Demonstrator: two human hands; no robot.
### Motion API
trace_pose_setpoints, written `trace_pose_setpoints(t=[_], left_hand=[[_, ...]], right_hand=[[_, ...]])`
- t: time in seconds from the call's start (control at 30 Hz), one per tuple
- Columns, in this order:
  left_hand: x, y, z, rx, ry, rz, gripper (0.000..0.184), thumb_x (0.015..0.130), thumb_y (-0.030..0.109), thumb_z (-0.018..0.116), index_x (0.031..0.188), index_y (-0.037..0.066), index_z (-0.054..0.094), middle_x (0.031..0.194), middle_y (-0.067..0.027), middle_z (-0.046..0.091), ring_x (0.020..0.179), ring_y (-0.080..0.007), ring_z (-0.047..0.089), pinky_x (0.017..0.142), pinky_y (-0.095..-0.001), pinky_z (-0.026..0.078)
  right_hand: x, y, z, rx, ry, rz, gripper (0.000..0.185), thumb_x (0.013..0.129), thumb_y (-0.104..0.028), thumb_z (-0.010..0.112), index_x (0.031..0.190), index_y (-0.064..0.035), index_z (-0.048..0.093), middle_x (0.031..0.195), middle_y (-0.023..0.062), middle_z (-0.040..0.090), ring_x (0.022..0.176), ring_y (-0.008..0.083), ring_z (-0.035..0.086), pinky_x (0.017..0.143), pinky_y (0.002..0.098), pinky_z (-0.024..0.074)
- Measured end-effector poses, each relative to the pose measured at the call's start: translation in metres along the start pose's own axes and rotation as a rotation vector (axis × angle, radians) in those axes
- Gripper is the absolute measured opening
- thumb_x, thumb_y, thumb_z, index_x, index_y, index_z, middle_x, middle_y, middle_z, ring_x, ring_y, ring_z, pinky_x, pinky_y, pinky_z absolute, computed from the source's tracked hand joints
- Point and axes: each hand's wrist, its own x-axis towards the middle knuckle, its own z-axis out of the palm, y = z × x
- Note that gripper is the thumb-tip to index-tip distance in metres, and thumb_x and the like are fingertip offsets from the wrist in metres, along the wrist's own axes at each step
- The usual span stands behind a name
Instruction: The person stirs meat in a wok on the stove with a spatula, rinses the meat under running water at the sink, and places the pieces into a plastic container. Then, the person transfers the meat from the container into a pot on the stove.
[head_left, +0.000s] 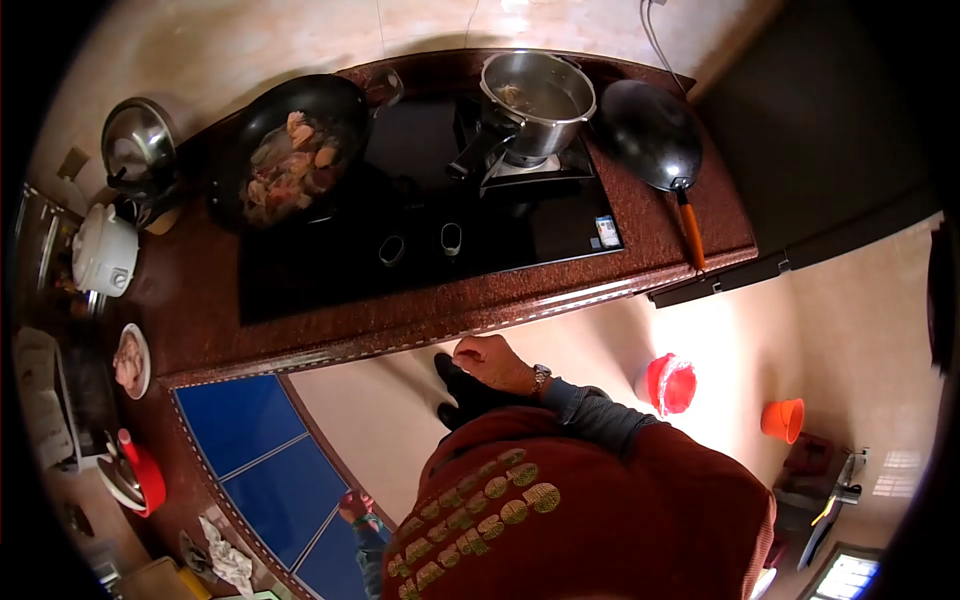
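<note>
My right hand (495, 364), with a metal watch at its wrist, hangs in front of the counter's edge. Its fingers are curled closed and nothing shows in them. Down at the lower left, beside the blue cabinet doors (262, 450), my left hand (356, 506) is small in view, with its fingers curled in and nothing visible in them. Neither hand touches the cookware. A black wok (233, 170) with meat pieces (290, 170) sits at the left of the black stove (400, 285). A steel pot (548, 128) with liquid stands on the right burner.
An upturned wok (650, 130) with a wooden handle lies at the counter's right. Along the left are a white cooker (105, 250), a plate of raw meat (129, 362), a red container (150, 480) and a cloth (228, 558). Red (671, 385) and orange (783, 421) bins stand on the floor.
</note>
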Motion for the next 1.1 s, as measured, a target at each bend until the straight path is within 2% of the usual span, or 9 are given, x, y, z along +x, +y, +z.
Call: trace_pose_setpoints(t=[0.1,0.23,0.33,0.43,0.63,0.83,0.97,1.03,1.1], left_hand=[[0.015,0.002,0.012,-0.08,0.049,0.009,0.02,0.082,0.024,0.056,0.076,0.007,0.05,0.053,-0.0064,0.046,0.038,-0.0202,0.045,0.035,-0.0304,0.036],[0.033,-0.012,0.026,-0.086,0.138,0.117,0.027,0.084,0.031,0.057,0.074,0.008,0.047,0.051,-0.0072,0.044,0.034,-0.0208,0.04,0.031,-0.0329,0.031],[-0.021,0.041,0.095,0.473,0.517,0.049,0.024,0.087,0.029,0.053,0.088,0.006,0.06,0.054,-0.0016,0.045,0.048,-0.015,0.044,0.045,-0.0325,0.033],[-0.038,0.067,0.099,0.159,0.241,0.193,0.028,0.082,0.027,0.061,0.081,0.001,0.051,0.062,-0.0124,0.055,0.05,-0.0259,0.056,0.04,-0.0338,0.045],[-0.031,0.107,0.109,0.772,0.069,0.408,0.037,0.087,0.036,0.051,0.066,0.005,0.051,0.058,-0.004,0.055,0.055,-0.0187,0.053,0.048,-0.0365,0.039],[0.012,0.151,0.096,-0.274,0.05,-0.04,0.029,0.083,0.021,0.057,0.061,0.007,0.043,0.05,-0.005,0.044,0.037,-0.0145,0.038,0.033,-0.0282,0.026],[0.022,0.176,0.098,-0.08,0.058,0.117,0.036,0.085,0.027,0.057,0.058,0.009,0.043,0.045,-0.0016,0.036,0.033,-0.0119,0.03,0.03,-0.0268,0.021],[-0.016,0.191,0.138,0.411,0.438,0.531,0.037,0.086,0.028,0.057,0.058,0.008,0.044,0.045,-0.0015,0.039,0.034,-0.011,0.033,0.03,-0.0263,0.022],[0.008,0.184,0.116,0.197,0.299,0.449,0.038,0.086,0.029,0.058,0.058,0.008,0.044,0.046,-0.0016,0.042,0.034,-0.01,0.035,0.03,-0.0256,0.023]], right_hand=[[0.028,0.0,0.004,-0.021,-0.03,-0.018,0.012,0.082,-0.013,0.059,0.085,-0.0009,0.058,0.067,0.0104,0.058,0.058,0.0155,0.054,0.055,0.027,0.0441],[0.076,-0.011,0.007,-0.005,-0.089,-0.076,0.01,0.08,-0.013,0.056,0.079,-0.0034,0.057,0.069,0.0149,0.058,0.058,0.0301,0.056,0.053,0.0366,0.0442],[0.103,0.004,0.019,-0.001,-0.047,-0.209,0.007,0.079,-0.012,0.057,0.078,-0.005,0.057,0.068,0.0141,0.057,0.057,0.0299,0.055,0.052,0.0378,0.0444],[0.115,0.009,0.023,0.023,-0.039,-0.25,0.008,0.08,-0.013,0.057,0.079,-0.0056,0.058,0.068,0.0126,0.057,0.057,0.0292,0.056,0.052,0.0379,0.0449],[0.122,0.016,0.019,-0.036,-0.029,-0.251,0.01,0.081,-0.015,0.057,0.079,-0.0057,0.058,0.067,0.011,0.058,0.058,0.0279,0.056,0.054,0.0371,0.0461],[0.118,0.015,0.016,0.003,0.027,-0.145,0.012,0.081,-0.017,0.057,0.079,-0.0057,0.059,0.069,0.0112,0.059,0.061,0.0287,0.057,0.056,0.0377,0.047],[0.117,0.013,0.022,-0.032,0.062,-0.073,0.012,0.081,-0.019,0.057,0.08,-0.007,0.059,0.071,0.013,0.06,0.063,0.0308,0.058,0.057,0.0389,0.0474],[0.118,0.015,0.026,-0.067,0.084,-0.082,0.012,0.081,-0.019,0.057,0.081,-0.0076,0.059,0.072,0.0137,0.06,0.064,0.0315,0.059,0.057,0.0392,0.0474],[0.119,0.013,0.032,-0.09,0.082,0.026,0.012,0.081,-0.02,0.056,0.081,-0.0084,0.059,0.074,0.0148,0.061,0.066,0.0327,0.059,0.058,0.0398,0.0474]])
